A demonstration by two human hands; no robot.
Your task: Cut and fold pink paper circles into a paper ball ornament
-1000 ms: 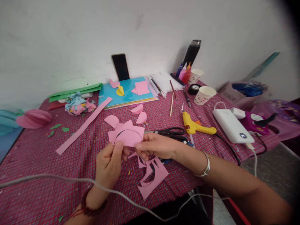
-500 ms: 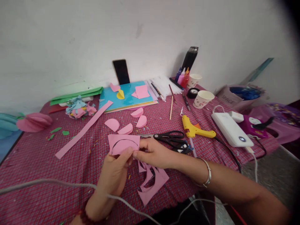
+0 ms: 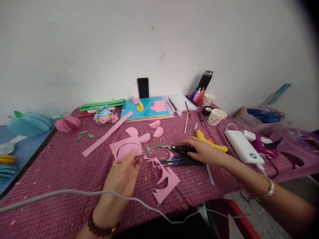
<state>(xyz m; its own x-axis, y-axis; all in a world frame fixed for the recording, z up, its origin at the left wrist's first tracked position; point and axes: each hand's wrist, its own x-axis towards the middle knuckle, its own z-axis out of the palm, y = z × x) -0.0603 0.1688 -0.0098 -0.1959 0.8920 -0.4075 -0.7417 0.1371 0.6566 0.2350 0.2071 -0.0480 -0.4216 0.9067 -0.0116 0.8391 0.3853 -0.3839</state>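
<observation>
Rectangular pink paper piece with a black curved line [image 3: 128,150] in the left grip [image 3: 122,179], right grip [image 3: 204,151] at the black-handled metal scissors [image 3: 177,148]

Nearest to me, a thin white cable [image 3: 92,192] crosses the view in front of the left forearm. Beyond it, my left grip pinches the paper piece by its near edge, thumb on top and fingers underneath, over the near-middle of the red checked cloth-covered surface [image 3: 64,169]. The drawn line faces up at me, and I see no cut along it.

Just to the right lie jagged pink paper offcuts [image 3: 171,182]. My right grip reaches over the scissors' handles with its fingers bent; I cannot tell whether they have closed on the loops or gone through them. The blades point left, toward the paper.

I read this step as getting the tool in hand while the paper is kept ready. The next move, I judge, calls for fingers seated in the loops, a lift clear of the blue-and-black tool [image 3: 179,161] just nearer to me, and blades lined up with the black curve.

Farther off, folded pink paper half-discs [image 3: 158,132] sit on the cloth, and a yellow plastic glue gun [image 3: 203,135] lies partly behind the right grip.
</observation>
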